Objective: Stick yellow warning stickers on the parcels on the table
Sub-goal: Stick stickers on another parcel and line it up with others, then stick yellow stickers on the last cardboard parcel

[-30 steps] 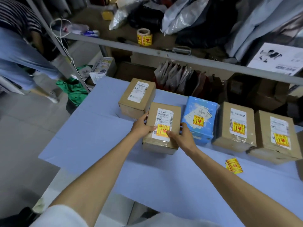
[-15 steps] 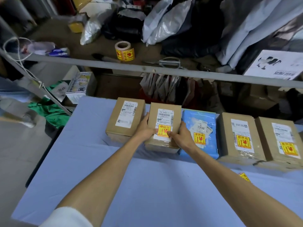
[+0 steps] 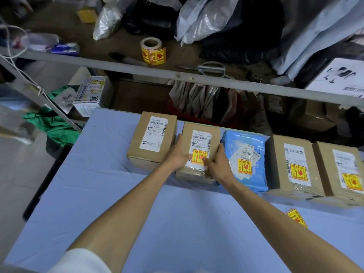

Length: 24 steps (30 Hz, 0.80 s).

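Several parcels stand in a row along the far side of the blue-covered table point(image 3: 177, 223). The leftmost brown box point(image 3: 151, 140) carries only a white shipping label. The second brown box point(image 3: 201, 146) bears a yellow warning sticker point(image 3: 199, 156). My left hand point(image 3: 178, 152) grips its left side and my right hand point(image 3: 218, 162) its right side, both thumbs resting on the sticker. The blue parcel point(image 3: 246, 160) and two brown boxes point(image 3: 293, 164) point(image 3: 342, 170) to the right each show a yellow sticker. Loose yellow stickers point(image 3: 296, 217) lie on the table at the right.
A shelf behind the table holds a roll of yellow stickers point(image 3: 153, 51), scissors point(image 3: 208, 68), plastic bags and a white carton. A metal rail point(image 3: 177, 74) fronts the shelf. Green cloth point(image 3: 51, 125) and a small carton lie on the floor at the left.
Both hands have pushed the stickered box away from me into the row, between the unstickered box and the blue parcel. The camera view has tilted up towards the shelf.
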Tool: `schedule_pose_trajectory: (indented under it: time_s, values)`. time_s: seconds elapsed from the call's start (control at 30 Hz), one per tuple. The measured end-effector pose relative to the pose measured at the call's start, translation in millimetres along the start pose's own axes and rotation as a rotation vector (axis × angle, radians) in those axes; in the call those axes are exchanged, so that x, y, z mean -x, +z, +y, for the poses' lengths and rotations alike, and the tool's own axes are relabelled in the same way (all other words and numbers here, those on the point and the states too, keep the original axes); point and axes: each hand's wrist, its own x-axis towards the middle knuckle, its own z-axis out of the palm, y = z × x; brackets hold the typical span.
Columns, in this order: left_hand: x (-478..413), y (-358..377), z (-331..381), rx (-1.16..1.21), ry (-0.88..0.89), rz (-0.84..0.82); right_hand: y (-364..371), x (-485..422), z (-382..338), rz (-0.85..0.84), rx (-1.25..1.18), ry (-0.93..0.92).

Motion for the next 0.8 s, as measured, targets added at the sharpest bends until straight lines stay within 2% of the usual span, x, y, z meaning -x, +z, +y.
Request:
schedule_pose_trajectory:
  time_s: [0.1, 0.23, 0.3, 0.4, 0.47, 0.6, 0.8]
  values:
    - [7.6, -26.9, 5.6, -0.03, 0.13, 0.027, 3.3, 0.0, -7.6, 0.057, 0.119, -0.002]
    - [8.1, -84.8, 2.6, -0.208, 0.201, 0.272, 16.5, -1.8, -34.6, 0.136, 0.406, -0.187]
    - [5.6, -107.8, -8.2, -0.347, 0.154, 0.341, 28.4, -3.9, -51.5, 0.047, 0.427, -0.301]
    - [1.9, -125.4, -28.1, -0.445, 0.014, 0.338, 51.4, -11.8, -72.9, -0.123, 0.349, -0.345]
    - [-1.4, -130.2, -42.2, -0.295, -0.068, 0.265, 69.3, -19.2, -80.7, -0.195, 0.31, -0.317]
    - [-2.2, -135.6, -65.5, 0.038, -0.141, 0.188, 105.4, -34.7, -83.2, -0.265, 0.146, -0.121]
    - [17.9, -142.2, -74.1, 0.162, -0.133, 0.151, 126.0, -32.8, -74.8, -0.294, -0.047, -0.013]
